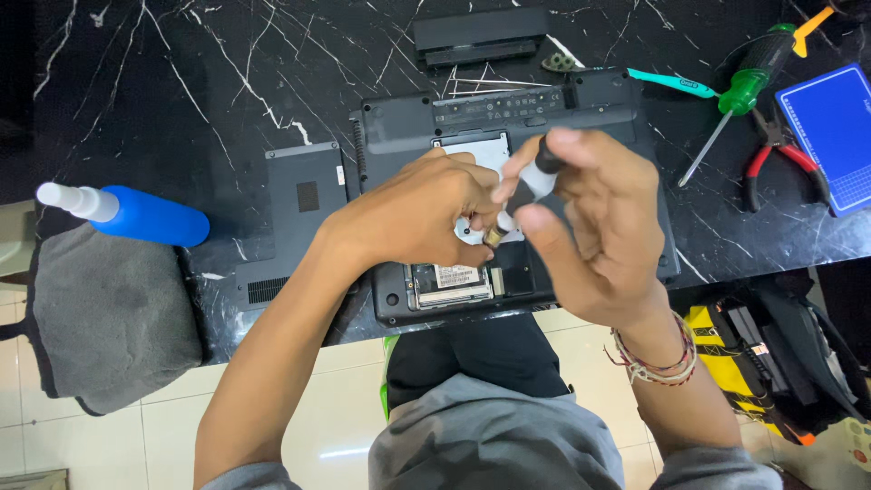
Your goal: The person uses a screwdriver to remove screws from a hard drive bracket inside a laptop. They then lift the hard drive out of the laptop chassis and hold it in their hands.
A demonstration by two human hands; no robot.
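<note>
An upturned black laptop (590,100) lies on the black marble table (181,82) with its bottom bay uncovered. My right hand (594,227) is closed around a small black and white screwdriver (535,177) that stands nearly upright over the bay. Fingers of my left hand (413,218) pinch the screwdriver's lower end, close to the brass tip (494,238). A labelled drive (449,281) shows below my hands. The spot under the tip is hidden by my fingers.
A removed black cover panel (304,218) lies left of the laptop, a black battery (481,36) behind it. A blue bottle (136,213) rests on a grey cloth (109,318) at left. At right lie a green screwdriver (748,86), teal tool (676,83), red pliers (780,154), blue mat (835,127).
</note>
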